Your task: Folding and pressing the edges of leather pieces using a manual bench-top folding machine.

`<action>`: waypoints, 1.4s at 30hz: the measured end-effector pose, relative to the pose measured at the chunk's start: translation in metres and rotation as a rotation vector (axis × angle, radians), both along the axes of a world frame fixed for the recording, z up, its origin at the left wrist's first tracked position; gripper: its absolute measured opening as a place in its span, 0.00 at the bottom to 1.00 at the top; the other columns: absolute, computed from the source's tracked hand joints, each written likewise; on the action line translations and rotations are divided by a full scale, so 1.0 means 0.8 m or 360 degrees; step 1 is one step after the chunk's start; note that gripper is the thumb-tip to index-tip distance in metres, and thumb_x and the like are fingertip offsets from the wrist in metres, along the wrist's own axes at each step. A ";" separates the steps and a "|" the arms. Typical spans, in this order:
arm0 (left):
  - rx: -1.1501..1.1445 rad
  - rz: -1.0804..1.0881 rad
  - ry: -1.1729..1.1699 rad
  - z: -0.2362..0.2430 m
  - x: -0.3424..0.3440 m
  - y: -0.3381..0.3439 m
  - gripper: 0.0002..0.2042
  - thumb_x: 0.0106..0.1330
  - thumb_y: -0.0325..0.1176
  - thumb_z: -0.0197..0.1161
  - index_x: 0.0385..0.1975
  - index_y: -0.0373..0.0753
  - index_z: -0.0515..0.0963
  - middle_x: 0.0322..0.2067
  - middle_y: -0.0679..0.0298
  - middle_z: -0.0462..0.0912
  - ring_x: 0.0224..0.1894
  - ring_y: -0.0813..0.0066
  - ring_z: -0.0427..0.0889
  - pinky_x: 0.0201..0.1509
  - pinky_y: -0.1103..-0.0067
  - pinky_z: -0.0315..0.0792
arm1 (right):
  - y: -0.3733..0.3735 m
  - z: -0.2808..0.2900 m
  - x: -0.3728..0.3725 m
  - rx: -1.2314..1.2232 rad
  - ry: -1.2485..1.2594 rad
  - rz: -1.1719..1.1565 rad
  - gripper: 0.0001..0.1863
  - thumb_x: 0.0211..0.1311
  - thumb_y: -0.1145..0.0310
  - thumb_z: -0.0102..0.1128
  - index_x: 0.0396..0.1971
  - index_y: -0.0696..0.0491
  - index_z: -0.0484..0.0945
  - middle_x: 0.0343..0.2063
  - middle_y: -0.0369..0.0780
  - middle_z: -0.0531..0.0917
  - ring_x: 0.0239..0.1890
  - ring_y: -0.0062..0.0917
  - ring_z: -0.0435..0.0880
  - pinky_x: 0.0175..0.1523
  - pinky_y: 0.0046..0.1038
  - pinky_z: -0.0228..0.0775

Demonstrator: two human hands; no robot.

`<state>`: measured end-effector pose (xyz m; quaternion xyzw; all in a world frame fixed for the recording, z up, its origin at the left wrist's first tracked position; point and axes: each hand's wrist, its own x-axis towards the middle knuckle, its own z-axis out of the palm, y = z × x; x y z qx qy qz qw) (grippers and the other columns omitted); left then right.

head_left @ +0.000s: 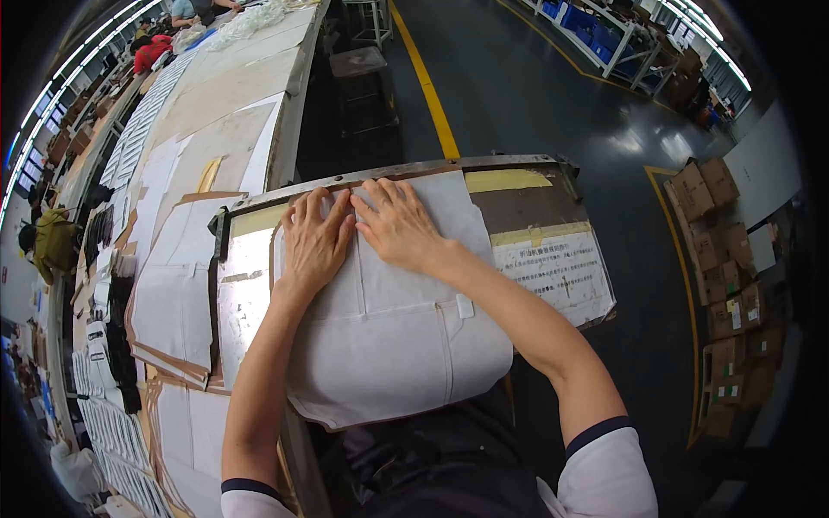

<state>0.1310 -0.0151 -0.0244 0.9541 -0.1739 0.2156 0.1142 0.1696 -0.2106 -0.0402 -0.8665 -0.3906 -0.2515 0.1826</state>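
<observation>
A large white sheet-like panel (389, 363) with a thin brown edge lies over a metal work plate (243, 298). Stitched-looking ridges cross it, and a small white tab (465, 306) sits on its right part. Its near end curves down over the plate's front toward my body. Both palms press on its far part: my left hand (313, 237) and, close beside it, my right hand (397, 229), thumbs almost meeting. Their fingers stretch to the panel's far edge, along a metal bar (363, 179). Neither hand is wrapped around anything.
Stacked white panels with brown edges (173, 302) lie on the long table to the left. A printed sheet (553, 272) covers the plate's right side. A stool (358, 65) stands ahead, cardboard boxes (725, 268) at the right. Another person (194, 10) is at the table's far end.
</observation>
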 end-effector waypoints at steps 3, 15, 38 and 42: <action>-0.0032 0.0056 -0.0041 0.000 0.005 -0.007 0.21 0.75 0.43 0.58 0.64 0.47 0.77 0.60 0.54 0.72 0.66 0.54 0.68 0.68 0.57 0.59 | -0.003 0.004 -0.006 -0.0016 0.0131 -0.0223 0.25 0.71 0.59 0.61 0.60 0.59 0.77 0.58 0.52 0.74 0.66 0.45 0.68 0.68 0.50 0.58; 0.0037 0.0184 -0.0016 -0.003 0.006 -0.018 0.19 0.74 0.37 0.58 0.63 0.48 0.77 0.60 0.57 0.72 0.67 0.57 0.67 0.70 0.57 0.58 | -0.100 0.004 -0.008 -0.0168 0.0146 -0.0455 0.28 0.74 0.53 0.58 0.63 0.60 0.74 0.64 0.54 0.71 0.68 0.49 0.68 0.71 0.57 0.55; 0.0191 0.0282 0.0216 0.004 0.000 -0.012 0.21 0.80 0.43 0.51 0.69 0.52 0.76 0.64 0.58 0.70 0.71 0.59 0.64 0.75 0.63 0.56 | -0.094 0.006 -0.024 -0.0097 0.0152 -0.0536 0.29 0.73 0.57 0.58 0.63 0.64 0.71 0.60 0.55 0.70 0.63 0.47 0.67 0.68 0.51 0.57; 0.0203 0.0275 0.0243 0.010 -0.003 -0.013 0.21 0.79 0.42 0.52 0.69 0.51 0.77 0.64 0.58 0.70 0.71 0.59 0.64 0.75 0.63 0.56 | -0.095 0.012 -0.033 -0.0112 0.0215 -0.0549 0.29 0.72 0.57 0.58 0.63 0.65 0.70 0.61 0.56 0.70 0.64 0.49 0.67 0.69 0.53 0.56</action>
